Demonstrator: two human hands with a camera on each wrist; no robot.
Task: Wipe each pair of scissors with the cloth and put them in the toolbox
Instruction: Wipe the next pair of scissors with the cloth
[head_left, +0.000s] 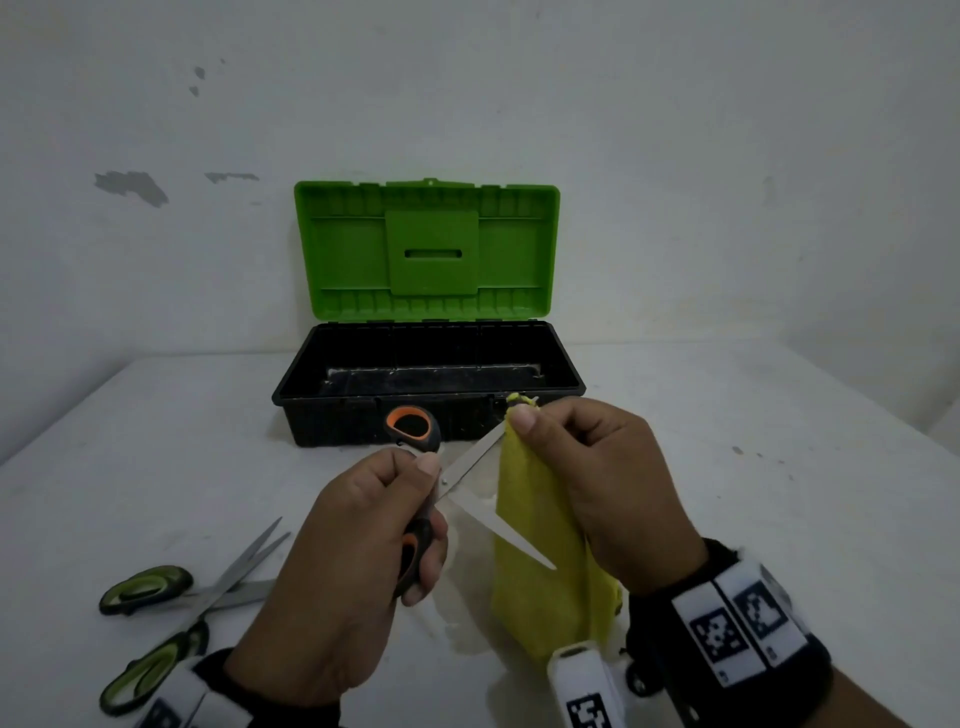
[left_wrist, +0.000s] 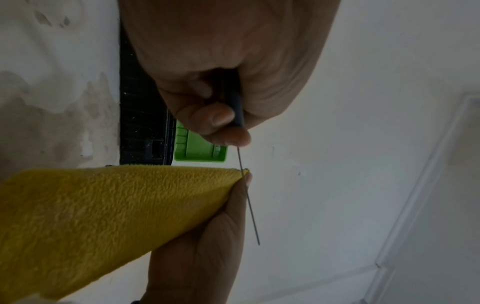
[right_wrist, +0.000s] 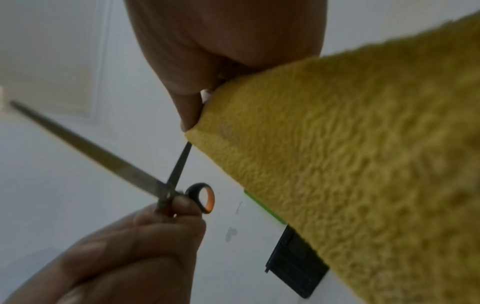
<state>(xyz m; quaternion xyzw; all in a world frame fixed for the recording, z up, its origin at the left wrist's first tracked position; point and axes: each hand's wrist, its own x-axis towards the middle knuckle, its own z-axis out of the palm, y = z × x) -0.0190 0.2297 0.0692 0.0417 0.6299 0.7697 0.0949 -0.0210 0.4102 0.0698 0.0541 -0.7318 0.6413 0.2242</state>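
My left hand (head_left: 395, 514) grips the black-and-orange scissors (head_left: 415, 431) by one handle, with the blades spread wide above the table. My right hand (head_left: 582, 467) pinches the yellow cloth (head_left: 540, 571) around the tip of the upper blade (head_left: 475, 457); the rest of the cloth hangs down. The lower blade (head_left: 509, 538) points right across the cloth. In the left wrist view the blade (left_wrist: 250, 205) runs edge-on past the cloth (left_wrist: 103, 216). In the right wrist view the scissors (right_wrist: 179, 191) and cloth (right_wrist: 350, 164) show together. The toolbox (head_left: 431, 410) stands open behind, its black tray showing nothing inside.
Two pairs of green-and-black scissors (head_left: 171, 597) lie on the white table (head_left: 779, 493) at the lower left, blades pointing up right. The toolbox's green lid (head_left: 426, 249) leans back against the white wall. Bare table stretches to the right of the hands.
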